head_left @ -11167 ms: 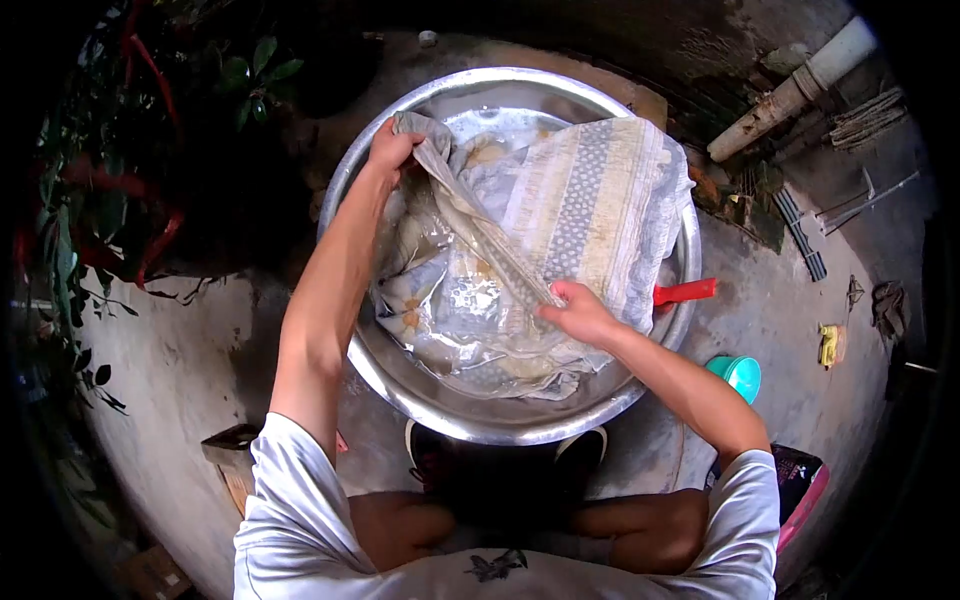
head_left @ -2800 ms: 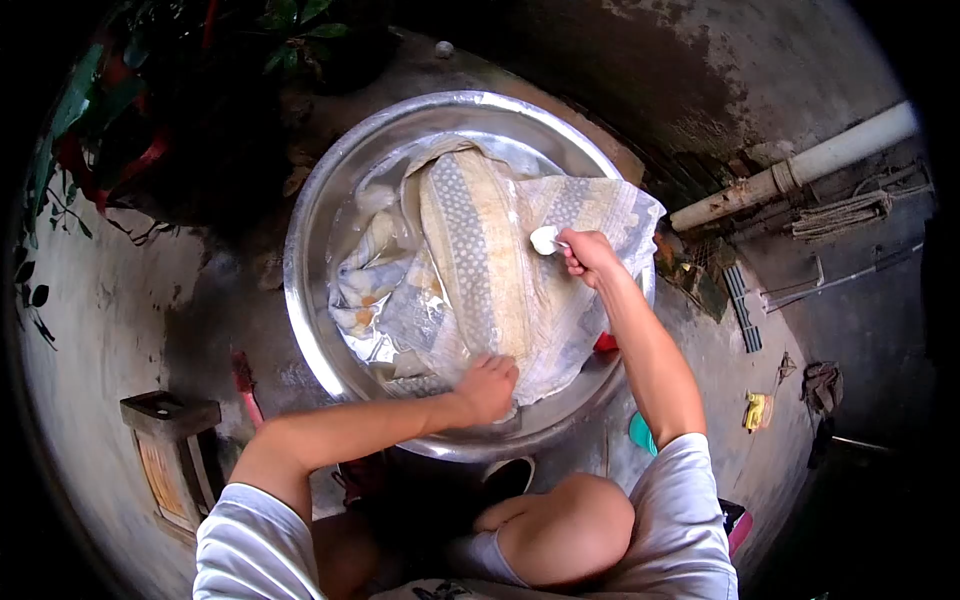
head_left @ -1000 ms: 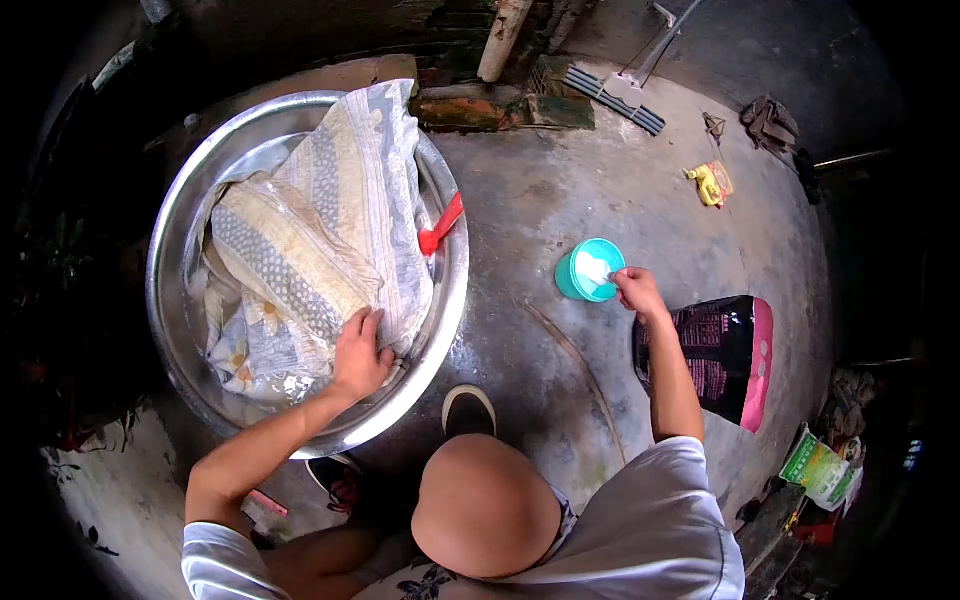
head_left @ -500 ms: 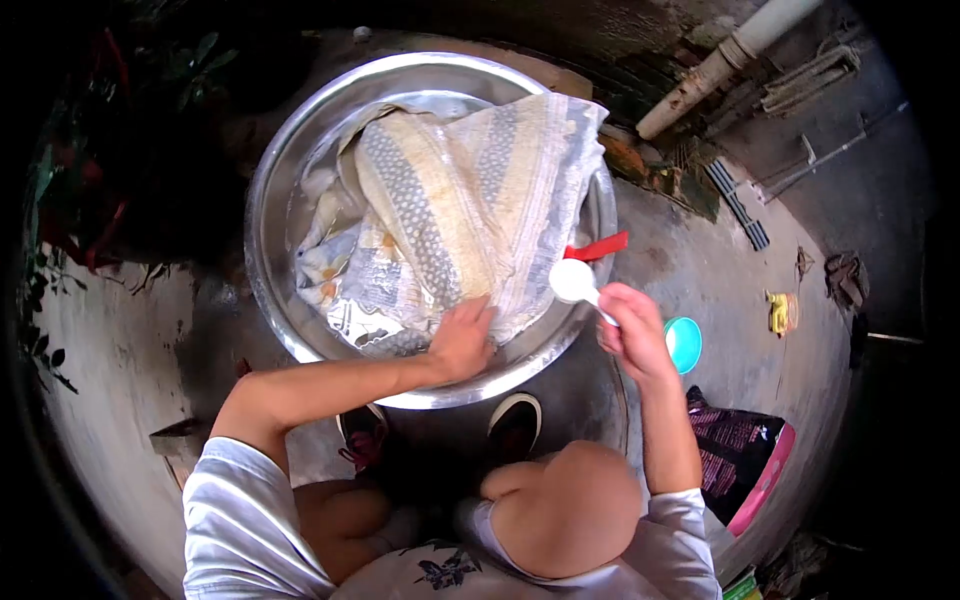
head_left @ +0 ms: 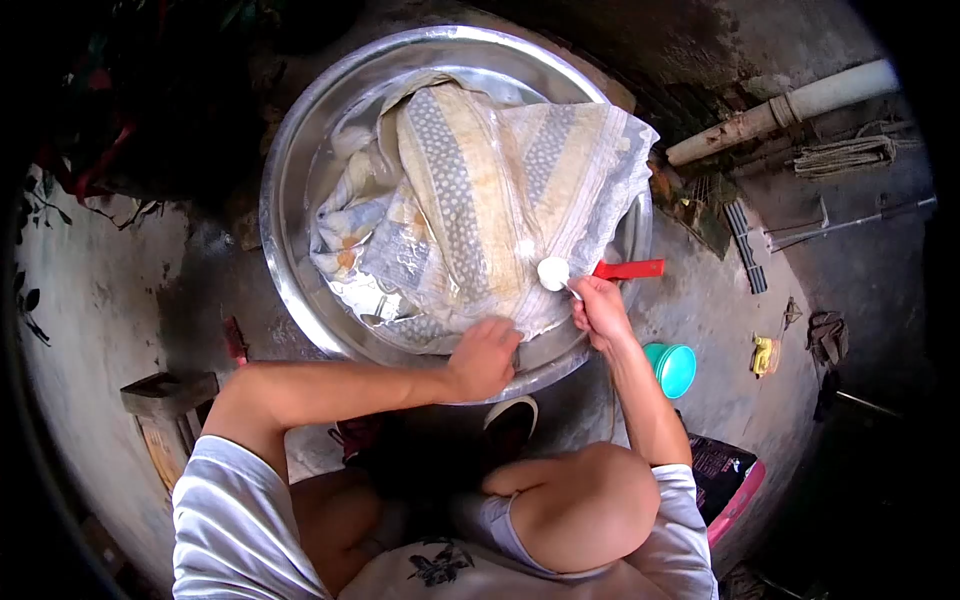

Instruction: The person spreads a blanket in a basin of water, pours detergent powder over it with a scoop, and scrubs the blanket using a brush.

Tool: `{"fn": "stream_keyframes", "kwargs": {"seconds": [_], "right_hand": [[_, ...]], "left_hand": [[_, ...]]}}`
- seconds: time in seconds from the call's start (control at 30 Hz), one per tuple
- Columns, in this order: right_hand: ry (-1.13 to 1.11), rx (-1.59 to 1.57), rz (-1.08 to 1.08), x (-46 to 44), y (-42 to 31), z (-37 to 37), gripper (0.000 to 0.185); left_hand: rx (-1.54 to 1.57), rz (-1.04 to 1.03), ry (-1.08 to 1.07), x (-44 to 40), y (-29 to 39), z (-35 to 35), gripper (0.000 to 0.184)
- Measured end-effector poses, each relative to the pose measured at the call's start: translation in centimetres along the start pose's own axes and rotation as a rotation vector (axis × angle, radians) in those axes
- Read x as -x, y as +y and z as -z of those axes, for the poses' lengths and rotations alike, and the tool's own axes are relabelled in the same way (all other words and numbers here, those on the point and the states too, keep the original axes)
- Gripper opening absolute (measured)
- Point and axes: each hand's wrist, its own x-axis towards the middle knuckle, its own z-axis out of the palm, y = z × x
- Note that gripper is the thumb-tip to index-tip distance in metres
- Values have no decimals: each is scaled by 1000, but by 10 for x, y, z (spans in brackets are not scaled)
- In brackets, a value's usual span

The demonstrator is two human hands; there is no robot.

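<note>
My right hand [head_left: 603, 312] is closed around the handle of a white scoop [head_left: 553, 273], which holds white powder above the cloth. My left hand [head_left: 484, 358] lies with its fingers on the near edge of the striped cloth [head_left: 465, 190], by the basin's rim. Wet and crumpled, the beige and grey cloth fills much of a large metal basin [head_left: 285, 255] with water in it. A small white patch shows on the cloth just above the scoop. Beside my right hand, a red handle [head_left: 635, 269] sticks out over the basin's right rim; its other end is hidden.
A turquoise tub [head_left: 677, 371] stands right of the basin, with a dark and pink bag [head_left: 735, 490] nearer me. A pipe [head_left: 790, 110] and coiled rope [head_left: 845, 156] are at the upper right. At left are a block-like stand [head_left: 168, 393] and plants.
The scoop in my right hand has moved left, further over the cloth. A white patch now shows on the cloth. My left hand stays at the cloth's near edge. The view has shifted.
</note>
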Motion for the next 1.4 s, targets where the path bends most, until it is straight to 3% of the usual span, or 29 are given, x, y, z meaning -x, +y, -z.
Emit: {"fn": "stream_keyframes", "kwargs": {"seconds": [0.1,0.37,0.47,0.57,0.83,0.93,1.03,1.23,1.33,1.4], "right_hand": [[14,-18,-16,7,-9,1,14],[-44,-146,218,-1,-66,-23,11],[29,13,24,-39,-36,-26,13],[2,75,-12,-38,-35,-29,12],[-37,-40,260,-40,-105,-55,13],[74,179,70,-83,-67,-52,15],[73,211,68,-73,-76,-49,13],[-29,69,273,-58,-129,-66,15],[102,185,51,-107,-87,-66,15],[86,126,83,-103,-81,-57,14]], "left_hand": [[10,-16,36,-3,-2,3,54],[-4,-26,148,-24,-10,13,54],[-9,11,123,-25,-8,17,54],[-7,26,107,-25,-11,22,55],[-15,82,90,-15,-13,21,50],[-10,71,48,-11,-11,26,50],[-5,63,75,-11,-14,23,50],[-9,75,87,-11,-13,20,48],[-22,62,73,-9,-7,17,47],[-22,26,49,-12,-5,21,45]]}}
